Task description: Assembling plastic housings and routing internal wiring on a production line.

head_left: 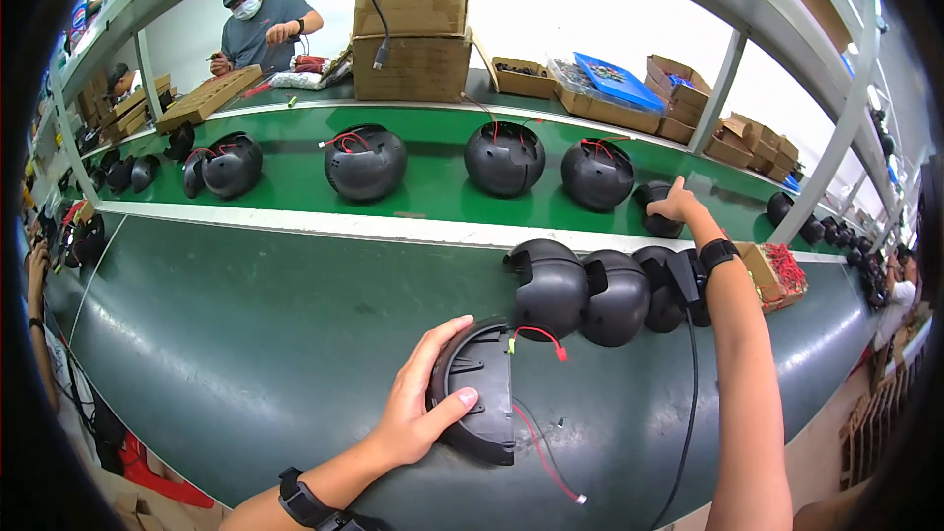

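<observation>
We grip black half-shell (484, 393) in left hand (418, 411) over bench (295, 334) — thumb on inner face, fingers round curved outside; red-plug lead (561, 354) beside its straight edge. Our right hand (678, 205) at small black shell (661, 226) on green belt (433, 167) — we cannot tell whether fingers grip it. More black domes (551, 295) stand on bench, side by side

Black half-shell (484, 398), black round shells (553, 297), red connector (561, 353), green belt (285, 202), blue tray (615, 82)
</observation>
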Motion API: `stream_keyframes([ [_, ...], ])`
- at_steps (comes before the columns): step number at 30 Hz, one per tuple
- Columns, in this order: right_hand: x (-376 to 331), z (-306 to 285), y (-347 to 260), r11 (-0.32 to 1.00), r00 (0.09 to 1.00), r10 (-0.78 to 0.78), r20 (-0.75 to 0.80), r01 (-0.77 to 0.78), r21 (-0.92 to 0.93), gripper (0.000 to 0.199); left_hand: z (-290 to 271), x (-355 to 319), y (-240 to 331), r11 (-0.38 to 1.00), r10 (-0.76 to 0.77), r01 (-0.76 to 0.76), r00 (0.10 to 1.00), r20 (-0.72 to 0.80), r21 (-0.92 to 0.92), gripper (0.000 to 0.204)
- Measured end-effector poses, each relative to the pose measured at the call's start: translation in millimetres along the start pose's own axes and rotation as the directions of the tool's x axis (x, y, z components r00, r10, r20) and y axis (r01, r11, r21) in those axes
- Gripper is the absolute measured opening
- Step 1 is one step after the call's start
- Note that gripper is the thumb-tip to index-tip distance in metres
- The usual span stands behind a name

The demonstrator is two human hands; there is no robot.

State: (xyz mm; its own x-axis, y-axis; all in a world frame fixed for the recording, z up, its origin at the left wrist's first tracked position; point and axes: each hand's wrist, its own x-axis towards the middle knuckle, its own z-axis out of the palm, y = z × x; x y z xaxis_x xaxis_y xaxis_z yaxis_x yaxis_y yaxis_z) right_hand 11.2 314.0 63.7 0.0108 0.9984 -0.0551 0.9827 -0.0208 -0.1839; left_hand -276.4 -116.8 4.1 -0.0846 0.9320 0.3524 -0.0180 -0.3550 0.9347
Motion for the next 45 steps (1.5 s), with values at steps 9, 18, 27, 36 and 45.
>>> stream_keyframes([
  [9,-18,17,-27,0.998,0.976,-0.027,-0.217,0.04,0.057,0.109,-3,-10,-5,0.998,-0.027,0.021,0.996,0.08,0.066,0.075],
  [18,-74,-65,37,0.884,0.787,-0.172,-0.592,0.388,0.259,0.083,5,-7,-5,0.999,0.013,-0.006,0.989,0.145,-0.048,0.063],
  [27,-355,-48,28,0.464,0.465,-0.886,0.003,0.883,0.067,0.074,8,-10,17,0.999,0.034,-0.033,0.996,0.087,-0.003,0.062],
  [36,-350,-9,52,0.333,0.229,-0.942,-0.246,0.729,-0.598,0.031,5,-11,28,0.932,0.268,-0.306,0.943,0.196,0.196,0.062],
  [45,-348,-19,9,0.491,0.503,-0.843,-0.193,0.865,0.108,0.036,-9,-12,37,0.807,0.398,-0.504,0.85,0.347,0.309,0.05],
])
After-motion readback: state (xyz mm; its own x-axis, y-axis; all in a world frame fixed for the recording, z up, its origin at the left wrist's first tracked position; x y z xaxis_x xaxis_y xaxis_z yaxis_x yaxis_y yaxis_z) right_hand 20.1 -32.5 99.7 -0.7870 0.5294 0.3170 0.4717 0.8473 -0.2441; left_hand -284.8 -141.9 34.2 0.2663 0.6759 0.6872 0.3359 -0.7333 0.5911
